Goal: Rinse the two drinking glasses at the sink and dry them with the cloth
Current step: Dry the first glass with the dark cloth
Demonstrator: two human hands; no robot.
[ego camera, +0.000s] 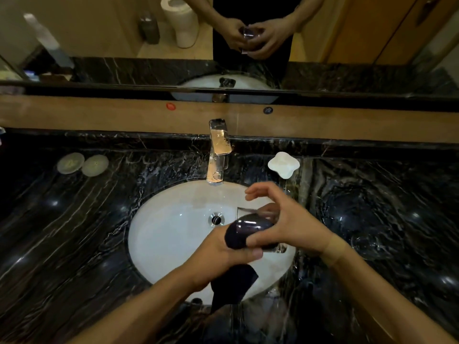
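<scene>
Clear round drinking glass (pixel 258 225) lies on its side over the right half of the white sink bowl (pixel 164 234) | mouth points left | right hand (pixel 285 224) wraps it | left hand (pixel 218 259) pushes dark cloth (pixel 236 235) inside.

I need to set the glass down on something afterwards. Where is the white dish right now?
In the head view the white dish sits on the dark counter behind the sink, just right of the tap.
</scene>
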